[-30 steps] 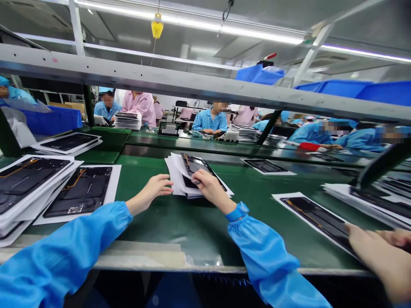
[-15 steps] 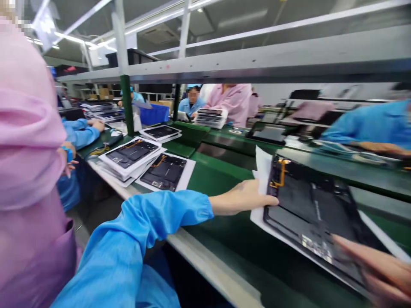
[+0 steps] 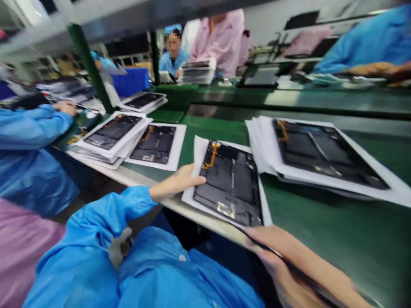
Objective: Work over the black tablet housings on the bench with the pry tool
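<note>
My left hand (image 3: 180, 182) grips the left edge of a dark tablet panel (image 3: 229, 184) and the white paper sheet (image 3: 199, 149) under it, thumb on top. An orange flex cable (image 3: 211, 155) runs along the panel's upper left. The panel is at the front edge of the bench; I cannot tell whether it rests there or is slightly raised. My right hand (image 3: 285, 252), blurred, is closed around a slim black pointed tool (image 3: 266, 247), seemingly tweezers. The tool's tip is by the panel's lower edge; whether it touches is unclear.
A stack of panels on paper (image 3: 327, 154) lies to the right on the green bench (image 3: 308, 231). Further panels (image 3: 112, 130) on paper lie left. A green post (image 3: 90, 68) and an overhead shelf (image 3: 128, 25) frame the bench. Co-workers in blue and pink sit or stand around.
The panel with its paper has moved from the right toward me, to the bench's front edge. The stack at right now shows. My right hand has drawn back toward me, and my view has turned downward.
</note>
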The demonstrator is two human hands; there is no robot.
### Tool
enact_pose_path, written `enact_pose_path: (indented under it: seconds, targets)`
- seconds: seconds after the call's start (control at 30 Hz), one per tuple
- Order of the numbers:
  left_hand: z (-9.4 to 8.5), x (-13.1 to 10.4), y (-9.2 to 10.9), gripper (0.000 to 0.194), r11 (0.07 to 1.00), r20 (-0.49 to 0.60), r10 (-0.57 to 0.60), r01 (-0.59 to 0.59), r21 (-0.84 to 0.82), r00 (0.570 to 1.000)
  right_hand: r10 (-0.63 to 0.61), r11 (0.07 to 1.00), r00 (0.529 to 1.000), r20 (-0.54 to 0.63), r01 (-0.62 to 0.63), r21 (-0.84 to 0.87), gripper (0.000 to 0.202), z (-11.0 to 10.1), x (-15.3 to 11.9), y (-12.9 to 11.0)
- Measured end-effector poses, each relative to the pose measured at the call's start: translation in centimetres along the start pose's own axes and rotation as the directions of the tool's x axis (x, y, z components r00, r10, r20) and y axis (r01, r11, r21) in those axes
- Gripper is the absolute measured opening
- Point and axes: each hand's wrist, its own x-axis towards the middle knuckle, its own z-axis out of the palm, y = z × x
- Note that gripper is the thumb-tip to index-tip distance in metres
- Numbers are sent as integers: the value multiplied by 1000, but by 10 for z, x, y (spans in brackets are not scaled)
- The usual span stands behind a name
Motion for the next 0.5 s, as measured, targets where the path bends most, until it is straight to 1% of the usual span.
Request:
enact_pose_path:
  seconds: [0.03, 0.07, 0.1, 0.13, 0.17, 0.2, 0.23, 0.27, 0.3, 0.33, 0.37, 0.43, 0.5]
  targets:
    - [-1, -1, 1, 44, 1000, 13, 14, -15, 5, 1000, 38, 999, 999, 18, -38, 10, 14, 2, 2, -6]
    - [-3, -3, 2, 52, 999, 21, 28, -29, 21, 999, 50, 998, 997, 54, -52, 33, 16, 5, 5, -10]
    - [-6, -8, 3, 57, 995, 9, 54, -54, 87, 999, 70, 996, 994, 87, -75, 56, 18, 8, 9, -13]
    - [-8, -14, 4, 60, 965, -31, 109, -99, 243, 994, 83, 993, 989, 121, -93, 77, 20, 12, 12, -14]
    - [-10, -23, 5, 59, 909, -71, 179, -137, 395, 981, 88, 990, 984, 154, -104, 95, 22, 15, 14, -13]
    - [-11, -32, 5, 54, 825, -94, 262, -172, 539, 960, 90, 988, 980, 177, -110, 106, 24, 18, 15, -12]
    - [-10, -43, 5, 48, 734, -97, 344, -203, 648, 934, 83, 988, 978, 194, -107, 114, 26, 22, 16, -9]
    - [-7, -54, 3, 41, 666, -87, 410, -233, 709, 908, 72, 988, 977, 202, -98, 120, 28, 25, 16, -7]
    - [-4, -64, 1, 34, 623, -73, 460, -263, 736, 885, 59, 988, 976, 207, -87, 126, 29, 29, 15, -4]
    - [0, -73, -2, 30, 607, -67, 495, -289, 740, 866, 47, 988, 977, 210, -76, 132, 31, 32, 15, -2]
    - [5, -81, -5, 26, 614, -74, 516, -307, 727, 854, 37, 989, 976, 216, -67, 135, 32, 36, 14, 0]
    - [13, -92, -12, 22, 661, -115, 522, -316, 680, 845, 20, 990, 972, 235, -51, 128, 34, 43, 14, 2]
    - [19, -98, -16, 19, 713, -150, 503, -310, 629, 851, 4, 994, 966, 258, -33, 107, 35, 48, 15, 1]
